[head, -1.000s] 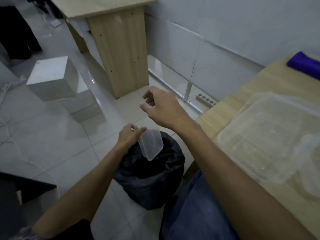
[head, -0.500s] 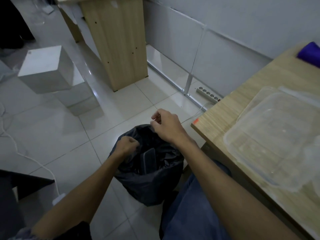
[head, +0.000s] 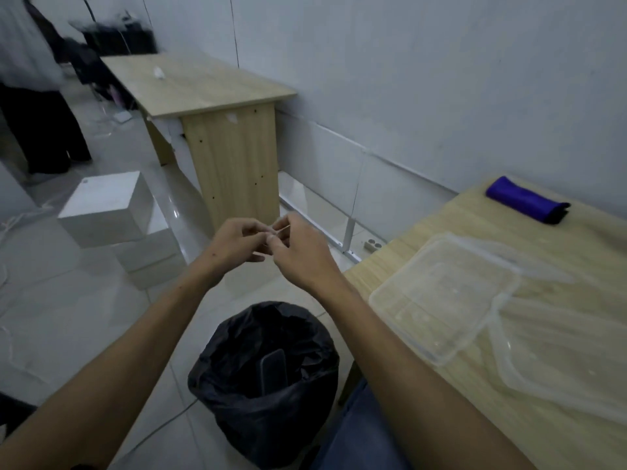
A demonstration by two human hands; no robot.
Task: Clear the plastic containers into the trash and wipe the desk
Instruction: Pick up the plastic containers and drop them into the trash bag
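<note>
Both hands are raised together in the air above the floor, fingertips meeting: the left hand (head: 237, 244) and the right hand (head: 298, 256) have their fingers curled toward each other, and whether they pinch some small thing between them cannot be told. Below them stands the trash bin (head: 264, 378), lined with a black bag, its mouth open and unobstructed; one clear plastic container (head: 273, 373) stands tilted inside it. The bin sits on the tiled floor just beside the near corner of the wooden desk (head: 475, 225). On the desk lie two more clear plastic containers — a rectangular one (head: 441, 300) close to the left edge, its corner almost at the desk's rim, and another (head: 559, 361) overlapping it on the right. A rolled purple cloth (head: 527, 200) rests at the far edge near the wall, well apart from the containers. Between the bin and a second wooden desk (head: 210, 86) the floor lies open — white boxes (head: 112, 212) stand off to the left.
</note>
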